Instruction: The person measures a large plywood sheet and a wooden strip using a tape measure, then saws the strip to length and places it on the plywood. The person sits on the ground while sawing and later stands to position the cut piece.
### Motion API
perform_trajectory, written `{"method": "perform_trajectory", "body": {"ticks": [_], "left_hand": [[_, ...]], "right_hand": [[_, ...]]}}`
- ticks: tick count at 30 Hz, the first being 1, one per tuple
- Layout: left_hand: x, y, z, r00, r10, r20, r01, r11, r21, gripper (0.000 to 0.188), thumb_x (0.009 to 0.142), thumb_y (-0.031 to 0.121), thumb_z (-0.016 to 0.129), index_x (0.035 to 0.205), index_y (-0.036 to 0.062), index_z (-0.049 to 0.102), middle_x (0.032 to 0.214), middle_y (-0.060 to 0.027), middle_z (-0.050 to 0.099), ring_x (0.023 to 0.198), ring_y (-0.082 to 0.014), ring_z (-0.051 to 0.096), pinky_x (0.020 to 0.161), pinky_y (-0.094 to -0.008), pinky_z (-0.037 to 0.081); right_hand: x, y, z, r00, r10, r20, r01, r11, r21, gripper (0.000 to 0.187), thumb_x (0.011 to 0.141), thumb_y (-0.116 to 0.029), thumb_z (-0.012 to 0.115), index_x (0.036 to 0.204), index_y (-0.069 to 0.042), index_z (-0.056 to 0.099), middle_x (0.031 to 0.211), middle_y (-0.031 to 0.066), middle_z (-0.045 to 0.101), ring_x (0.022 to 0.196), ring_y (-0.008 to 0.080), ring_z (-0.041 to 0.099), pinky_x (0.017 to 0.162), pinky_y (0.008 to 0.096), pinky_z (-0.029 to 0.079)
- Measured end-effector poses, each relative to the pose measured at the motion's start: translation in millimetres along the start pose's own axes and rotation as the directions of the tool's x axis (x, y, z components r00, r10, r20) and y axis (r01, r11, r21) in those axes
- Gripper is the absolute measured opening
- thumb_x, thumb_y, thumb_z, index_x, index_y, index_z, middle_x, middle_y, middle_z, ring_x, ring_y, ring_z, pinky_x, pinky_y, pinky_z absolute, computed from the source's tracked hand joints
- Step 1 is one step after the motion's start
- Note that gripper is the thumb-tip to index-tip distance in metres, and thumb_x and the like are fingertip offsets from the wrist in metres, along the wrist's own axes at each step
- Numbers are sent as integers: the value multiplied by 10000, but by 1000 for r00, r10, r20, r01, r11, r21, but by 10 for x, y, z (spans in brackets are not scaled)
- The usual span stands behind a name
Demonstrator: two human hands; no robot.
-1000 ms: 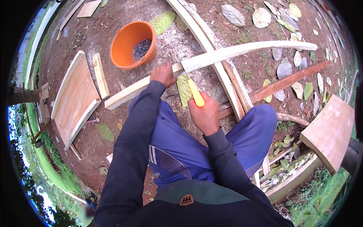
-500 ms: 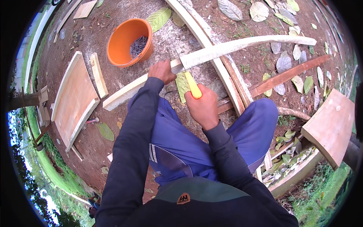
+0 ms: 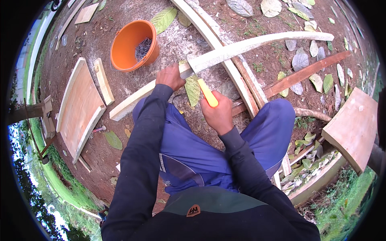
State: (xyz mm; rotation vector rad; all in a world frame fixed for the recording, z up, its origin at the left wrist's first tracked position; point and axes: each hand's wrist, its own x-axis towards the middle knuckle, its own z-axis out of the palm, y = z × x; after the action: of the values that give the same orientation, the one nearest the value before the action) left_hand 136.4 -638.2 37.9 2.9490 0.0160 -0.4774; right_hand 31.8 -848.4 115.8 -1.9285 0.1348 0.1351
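A long pale wooden beam (image 3: pixel 233 51) lies slantwise before me, resting across another pale beam (image 3: pixel 210 29) on the ground. My left hand (image 3: pixel 171 76) grips it left of the middle, fingers wrapped over the wood. Just right of those fingers, a narrow saw blade (image 3: pixel 192 69) meets the beam, seen nearly edge-on. My right hand (image 3: pixel 218 114) is closed round the saw's yellow handle (image 3: pixel 207 93), below the beam. How deep the blade sits in the wood cannot be made out.
An orange bucket (image 3: pixel 119 50) with nails (image 3: pixel 143 49) stands beyond my left hand. A wide board (image 3: pixel 80 108) and short strip (image 3: pixel 104 82) lie left. At right are a reddish-brown plank (image 3: pixel 305 77) and a raised board (image 3: pixel 352 126). Dry leaves (image 3: pixel 300 62) litter the soil.
My right hand and the saw handle have shifted slightly right and down, away from the beam. My left hand stays on the wood. The whole view has shifted slightly.
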Motion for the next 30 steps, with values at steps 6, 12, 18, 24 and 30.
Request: {"method": "perform_trajectory", "body": {"ticks": [6, 12, 18, 24, 30], "left_hand": [[274, -142, -203, 971, 76, 225, -57, 994, -91, 625, 652, 419, 867, 1067, -18, 704, 1040, -279, 735, 973, -449, 714, 877, -511, 562], [492, -420, -187, 957, 204, 207, -131, 939, -319, 662, 663, 369, 855, 1182, 6, 660, 1112, -244, 730, 1057, -408, 702, 912, -471, 550], [99, -118, -45, 995, 7, -95, 0, 998, 65, 543, 733, 248, 774, 1189, 27, 581, 1076, -225, 718, 1057, -432, 706, 888, -549, 559], [128, -82, -108, 997, -10, -72, 14, 998, 55, 443, 751, 181, 743, 1133, 39, 571, 1050, -185, 714, 991, -396, 715, 847, -548, 554], [-58, 57, 90, 927, 157, -341, -66, 963, 263, 437, 779, 234, 789, 1115, 69, 563, 1037, -89, 641, 1015, -292, 660, 825, -476, 523]], "right_hand": [[225, 180, 183, 999, -35, -24, 37, 998, 55, 196, 859, -157, 709, 816, 16, 629, 663, 215, 637, 624, 354, 675, 604, 433, 516], [188, 969, 332, 1000, 21, 1, -20, 922, 387, 139, 913, -114, 713, 889, 8, 650, 666, 84, 596, 630, 129, 592, 589, 334, 470], [297, 542, 190, 998, 33, -58, -14, 955, 295, 144, 912, -114, 712, 885, 20, 668, 663, 97, 614, 626, 117, 587, 576, 335, 463], [-136, 143, 55, 996, -17, -92, 21, 999, 46, 236, 879, -119, 711, 762, -2, 542, 604, 193, 571, 536, 327, 631, 547, 423, 470], [-593, 29, -236, 994, 57, -96, -54, 998, 31, 228, 863, -88, 722, 772, -18, 525, 609, 192, 580, 546, 366, 631, 549, 433, 477]]}}
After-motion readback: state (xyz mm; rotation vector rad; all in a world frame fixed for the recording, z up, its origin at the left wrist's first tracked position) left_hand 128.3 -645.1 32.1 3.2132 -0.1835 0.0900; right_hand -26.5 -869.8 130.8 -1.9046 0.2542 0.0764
